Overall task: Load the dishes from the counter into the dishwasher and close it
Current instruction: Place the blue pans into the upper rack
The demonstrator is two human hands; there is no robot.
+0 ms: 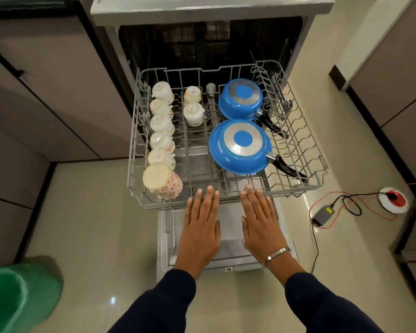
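Observation:
The dishwasher [211, 10] stands open with its door [228, 251] folded down. Its grey wire rack [300, 150] is pulled out over the door. Several white cups [161, 123] lie upside down along the rack's left side, with a larger floral mug [162, 180] at the front left. Two blue pans sit bottom up on the right: a saucepan [240, 98] behind and a frying pan [240, 146] in front. My left hand [201, 227] and my right hand [262, 222] are flat with straight fingers. Their fingertips reach the rack's front rail and hold nothing.
A green bucket [17, 292] stands on the floor at the lower left. A black power adapter [323, 211] with cables and a red and white socket [393, 199] lie on the floor to the right. Cabinets [46, 104] line both sides.

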